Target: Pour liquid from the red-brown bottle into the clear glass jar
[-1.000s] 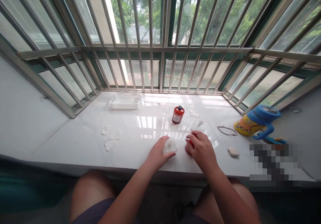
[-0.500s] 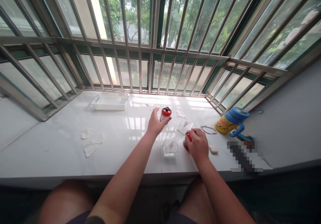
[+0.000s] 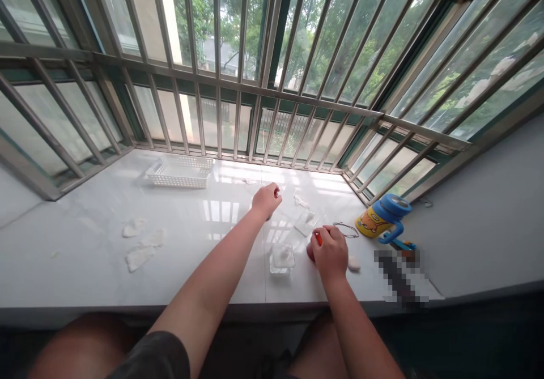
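Near the middle of the white counter, my left hand has its fingers curled round the small red bottle with a black cap, which is now almost wholly hidden by the hand. My right hand is closed on a red object, mostly covered by the fingers, so its kind does not show. Between the hands stands a clear square container with white material in it. A clear flat piece lies just beyond my right hand. To that hand's right is a small pale lump.
A white perforated basket stands at the back left. White scraps lie on the left, and a crumpled one further back. On the right are a thin dark loop and a blue-and-yellow mug. Metal window bars border the counter.
My left hand has turned and closed round the red bottle, which showed plainly before. My right hand stays at the red object. The view has shifted slightly.
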`<state>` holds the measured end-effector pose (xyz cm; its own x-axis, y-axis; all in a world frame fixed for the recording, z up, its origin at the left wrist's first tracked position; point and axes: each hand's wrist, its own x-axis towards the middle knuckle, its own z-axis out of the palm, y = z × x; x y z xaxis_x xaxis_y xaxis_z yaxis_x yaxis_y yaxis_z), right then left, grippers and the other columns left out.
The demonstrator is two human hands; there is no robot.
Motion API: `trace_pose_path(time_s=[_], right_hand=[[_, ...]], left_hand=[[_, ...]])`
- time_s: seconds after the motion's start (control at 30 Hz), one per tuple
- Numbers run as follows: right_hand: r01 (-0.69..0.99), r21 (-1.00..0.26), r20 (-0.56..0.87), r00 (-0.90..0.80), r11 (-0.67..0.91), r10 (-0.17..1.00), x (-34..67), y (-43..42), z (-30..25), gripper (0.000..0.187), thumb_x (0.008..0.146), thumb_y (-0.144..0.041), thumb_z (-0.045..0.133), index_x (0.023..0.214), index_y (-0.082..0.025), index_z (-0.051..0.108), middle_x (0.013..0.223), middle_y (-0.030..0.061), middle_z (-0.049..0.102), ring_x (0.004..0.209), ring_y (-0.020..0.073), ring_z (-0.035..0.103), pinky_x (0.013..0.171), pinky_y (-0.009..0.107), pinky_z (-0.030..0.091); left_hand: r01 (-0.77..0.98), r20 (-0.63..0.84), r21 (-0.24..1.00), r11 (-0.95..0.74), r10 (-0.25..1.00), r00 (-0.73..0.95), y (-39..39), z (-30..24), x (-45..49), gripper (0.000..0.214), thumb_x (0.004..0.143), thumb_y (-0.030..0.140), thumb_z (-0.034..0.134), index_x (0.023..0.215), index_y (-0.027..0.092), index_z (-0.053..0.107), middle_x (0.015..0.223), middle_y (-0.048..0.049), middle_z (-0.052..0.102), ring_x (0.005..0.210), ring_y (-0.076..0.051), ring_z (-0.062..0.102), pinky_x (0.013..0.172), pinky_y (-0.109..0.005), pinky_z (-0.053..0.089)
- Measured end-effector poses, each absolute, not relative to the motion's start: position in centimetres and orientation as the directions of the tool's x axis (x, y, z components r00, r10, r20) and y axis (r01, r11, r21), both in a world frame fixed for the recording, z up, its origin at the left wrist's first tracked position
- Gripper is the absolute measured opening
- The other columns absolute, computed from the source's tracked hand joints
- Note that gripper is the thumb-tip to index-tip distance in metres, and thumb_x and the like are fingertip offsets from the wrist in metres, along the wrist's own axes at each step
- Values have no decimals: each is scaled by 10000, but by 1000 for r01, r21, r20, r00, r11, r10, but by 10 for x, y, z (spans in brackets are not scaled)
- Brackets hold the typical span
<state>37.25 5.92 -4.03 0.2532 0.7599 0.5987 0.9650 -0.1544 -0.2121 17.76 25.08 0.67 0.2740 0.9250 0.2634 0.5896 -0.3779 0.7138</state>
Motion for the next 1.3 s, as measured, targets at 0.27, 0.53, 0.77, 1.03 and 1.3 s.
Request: trace_pose_path(time_s=[0.27, 0.53, 0.77, 1.03, 1.3], right_hand=[[986, -98, 636, 167, -136, 753, 384, 54, -29, 295, 1011, -468, 613, 1151, -240, 737, 1402, 146, 612, 1391, 406, 517, 1154, 602, 412], [997, -59, 460, -25, 59, 888, 345, 101, 31, 429, 1066, -492, 516, 1384, -218, 605, 1640, 185, 433, 1463, 353, 513, 1152, 474, 476], [973, 86, -228, 231, -216, 946, 342, 181, 31, 546, 898, -393, 787, 1348, -117, 650, 1184, 236, 725, 1089, 381, 739, 885, 452, 567], [987, -130, -229, -122, 94, 966, 294, 185, 36, 594, 953, -446, 740, 1481, -224, 583, 1439, 163, 657, 1241, 296, 681, 995, 362, 515], [925, -248, -242, -346, 287, 906, 269, 125, 59, 856, 833, -609, 802, 1591, -369, 487, 1576, 105, 569, 1183, 329, 707, 859, 363, 539]], left_hand=[[751, 376, 612, -248, 926, 0, 186, -5, 34, 56, 915, 282, 638, 867, 261, 658, 837, -34, 708, 876, -242, 657, 703, -320, 424], [849, 531, 497, -180, 837, -133, 162, -11, -59, 197, 933, 320, 623, 745, 264, 631, 790, -24, 712, 851, -249, 638, 757, -343, 454], [871, 543, 486, -75, 806, -234, 172, -12, -67, 205, 940, 325, 625, 745, 262, 625, 804, -34, 726, 883, -262, 646, 728, -340, 431], [876, 533, 479, -55, 811, -241, 178, -14, -67, 215, 954, 326, 610, 751, 255, 616, 819, -46, 726, 884, -262, 640, 707, -337, 410], [882, 551, 466, -76, 804, -222, 182, -17, -68, 212, 961, 329, 600, 764, 253, 619, 801, -44, 709, 867, -257, 629, 707, -339, 404]])
